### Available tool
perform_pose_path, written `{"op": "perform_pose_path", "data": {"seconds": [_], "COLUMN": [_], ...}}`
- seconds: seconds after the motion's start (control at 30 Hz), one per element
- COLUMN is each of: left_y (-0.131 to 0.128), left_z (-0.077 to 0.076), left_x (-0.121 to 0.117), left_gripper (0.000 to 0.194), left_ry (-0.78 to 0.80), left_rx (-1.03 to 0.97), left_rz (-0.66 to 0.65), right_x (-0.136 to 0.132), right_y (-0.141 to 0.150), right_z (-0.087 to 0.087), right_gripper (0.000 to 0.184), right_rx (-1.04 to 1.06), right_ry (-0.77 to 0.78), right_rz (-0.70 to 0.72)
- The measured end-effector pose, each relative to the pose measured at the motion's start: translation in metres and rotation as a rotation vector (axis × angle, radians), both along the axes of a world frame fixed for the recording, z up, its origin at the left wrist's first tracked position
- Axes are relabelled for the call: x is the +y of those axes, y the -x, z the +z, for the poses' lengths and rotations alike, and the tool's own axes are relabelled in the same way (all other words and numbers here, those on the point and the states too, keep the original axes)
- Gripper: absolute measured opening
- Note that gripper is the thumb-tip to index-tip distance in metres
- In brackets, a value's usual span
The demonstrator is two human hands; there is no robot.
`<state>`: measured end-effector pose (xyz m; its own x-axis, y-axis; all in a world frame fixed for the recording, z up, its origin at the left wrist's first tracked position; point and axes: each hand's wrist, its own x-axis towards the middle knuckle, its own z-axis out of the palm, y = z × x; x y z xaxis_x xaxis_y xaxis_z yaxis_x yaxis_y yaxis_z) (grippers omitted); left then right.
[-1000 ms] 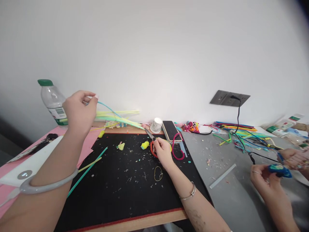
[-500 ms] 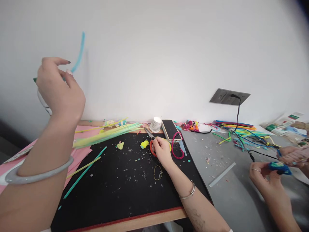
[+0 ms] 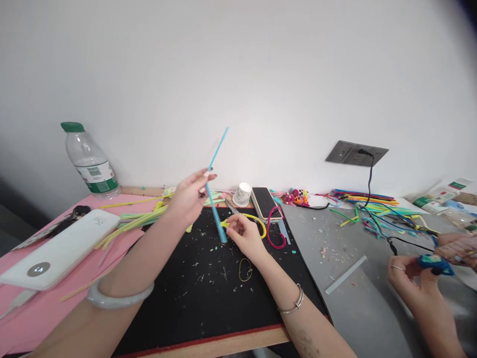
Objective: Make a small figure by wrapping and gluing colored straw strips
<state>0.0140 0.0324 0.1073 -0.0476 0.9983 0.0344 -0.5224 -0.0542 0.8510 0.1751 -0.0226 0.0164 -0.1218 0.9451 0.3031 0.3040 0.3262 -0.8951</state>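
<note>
A light blue pipe cleaner (image 3: 216,214) is pinched between the thumb and fingers of my left hand (image 3: 189,196). It slants across the wall and down over the black mat. Its lower end hangs just beside the fingertips of my right hand (image 3: 246,237), which are curled and slightly apart, with nothing clearly held. Behind that hand lie scissors (image 3: 231,204), mostly hidden, and a yellow loop (image 3: 263,224). A lump of yellow clay (image 3: 224,223) is partly covered by the fingers. A magenta bent pipe cleaner (image 3: 271,239) rests to the right.
A phone (image 3: 264,203) and paper cup (image 3: 242,194) stand near the wall. On the left are a bottle (image 3: 93,169), power bank (image 3: 63,248) and pink paper (image 3: 74,308). At right, another person's hand (image 3: 417,283) holds a blue piece near scattered pipe cleaners (image 3: 391,211).
My left hand has come down and right with the blue pipe cleaner, uncovering the bottle and power bank. My right hand has moved off the scissors, fingers now near the pipe cleaner's lower end.
</note>
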Motion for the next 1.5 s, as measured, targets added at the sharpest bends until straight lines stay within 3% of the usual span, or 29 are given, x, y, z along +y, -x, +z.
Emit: {"op": "perform_pose_path", "data": {"seconds": [0.13,0.3,0.43,0.63,0.7,0.77,0.93,1.03,1.3,1.5], "left_y": [-0.019,-0.025,-0.019,0.010,0.015,0.013,-0.011,-0.017,-0.007,-0.009], "left_z": [-0.027,-0.052,-0.065,-0.070,-0.071,-0.072,-0.079,-0.081,-0.091,-0.091], "left_x": [-0.011,-0.026,-0.027,-0.006,-0.005,-0.011,-0.036,-0.042,-0.032,-0.037], "left_gripper": [0.019,0.024,0.029,0.025,0.024,0.024,0.027,0.029,0.025,0.026], "left_ry": [-0.001,0.029,0.071,0.038,0.034,0.043,0.091,0.087,0.138,0.140], "left_rx": [-0.039,0.175,0.202,-0.055,-0.088,-0.071,0.056,0.109,-0.024,0.035], "left_rz": [-0.185,-0.382,-0.319,0.079,0.151,0.120,-0.185,-0.270,-0.068,-0.125], "right_x": [0.000,-0.001,-0.001,0.000,0.000,-0.001,-0.001,-0.002,-0.004,-0.002], "right_y": [0.003,0.001,-0.001,-0.001,-0.001,-0.001,0.001,0.004,0.007,0.007], "right_z": [0.002,0.001,-0.002,-0.002,-0.001,0.000,0.000,0.000,0.002,0.001], "right_gripper": [0.022,0.035,0.040,0.038,0.038,0.038,0.035,0.034,0.029,0.026], "right_rx": [0.091,0.231,0.214,0.164,0.180,0.177,0.075,0.025,0.050,0.221], "right_ry": [0.028,0.053,0.067,0.077,0.058,0.038,0.038,0.042,0.064,0.157], "right_rz": [0.057,-0.031,-0.070,-0.082,-0.086,-0.081,-0.053,-0.067,-0.038,-0.013]}}
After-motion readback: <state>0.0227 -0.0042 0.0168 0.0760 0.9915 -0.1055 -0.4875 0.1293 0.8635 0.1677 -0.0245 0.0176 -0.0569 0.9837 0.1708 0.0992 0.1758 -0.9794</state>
